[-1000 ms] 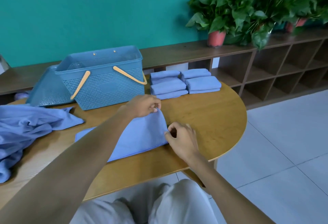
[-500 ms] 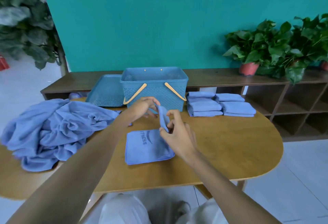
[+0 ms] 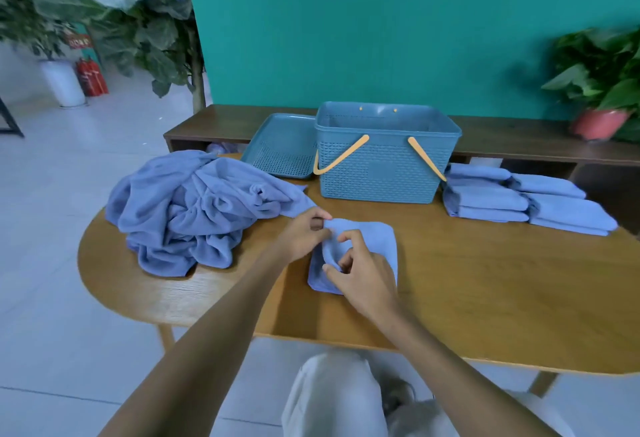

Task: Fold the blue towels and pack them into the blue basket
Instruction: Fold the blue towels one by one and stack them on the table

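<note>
Since a moment ago the soft blue cloth towel (image 3: 372, 246) lies folded smaller, a near-finished square; left hand (image 3: 300, 234) and right hand (image 3: 360, 275) both pinch its folds

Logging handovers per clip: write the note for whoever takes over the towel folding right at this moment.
Left hand pinches the far-left corner of the part-folded towel; right hand grips its near-left edge.
Blue basket stands at the back of the table, lid leaning beside it; no towels visible inside.
Done: folded stacks right of the basket.
Left: finish this fold, work through the crumpled pile, pack everything.
</note>
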